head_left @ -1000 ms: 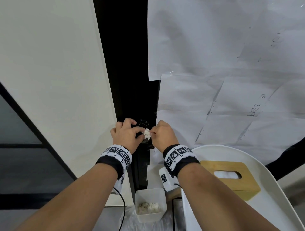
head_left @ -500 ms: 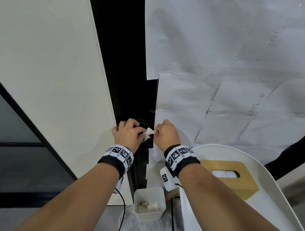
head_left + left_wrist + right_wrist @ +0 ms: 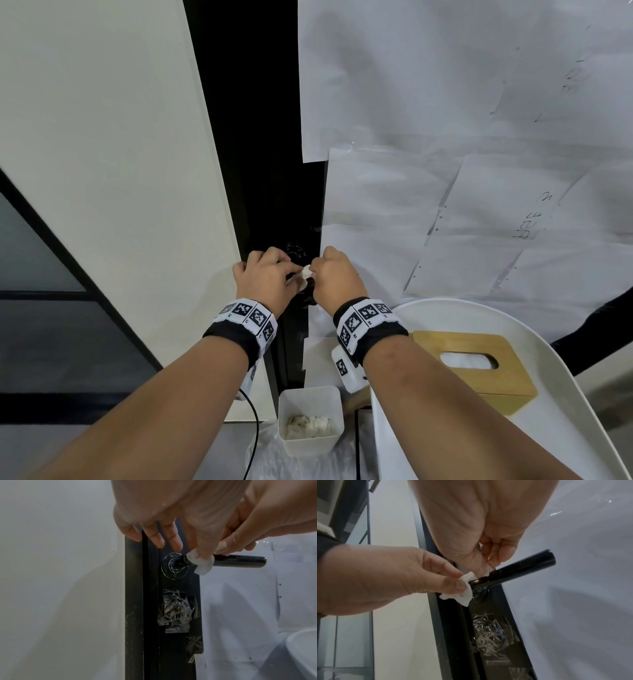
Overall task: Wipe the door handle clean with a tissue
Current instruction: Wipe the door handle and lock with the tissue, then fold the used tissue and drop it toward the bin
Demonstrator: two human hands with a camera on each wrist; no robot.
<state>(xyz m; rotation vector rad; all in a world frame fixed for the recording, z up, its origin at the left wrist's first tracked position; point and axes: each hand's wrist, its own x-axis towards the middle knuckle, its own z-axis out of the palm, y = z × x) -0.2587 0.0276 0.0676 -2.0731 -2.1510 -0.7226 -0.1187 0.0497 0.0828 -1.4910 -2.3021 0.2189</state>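
Note:
The black lever door handle (image 3: 240,561) sticks out to the right from its round rose (image 3: 173,566) on the dark door edge. A small white tissue (image 3: 204,563) is wrapped over the handle's neck close to the rose. My left hand (image 3: 202,553) pinches the tissue's left end between thumb and forefinger, with its other fingers spread over the door edge. My right hand (image 3: 485,568) pinches the other end of the tissue (image 3: 464,595) from above the handle (image 3: 522,570). In the head view both hands (image 3: 291,275) (image 3: 317,272) meet at the tissue (image 3: 306,274) and hide the handle.
Paper sheets (image 3: 445,171) cover the door to the right. Crumpled clear tape (image 3: 176,612) sits below the rose. Lower down stand a white bin of used tissues (image 3: 310,421) and a wooden tissue box (image 3: 476,366) on a white tray (image 3: 582,428). A pale wall (image 3: 102,171) is on the left.
Both hands stay at the handle with the tissue. The tissue was pulled out longer between them half a second ago and is now bunched closer again.

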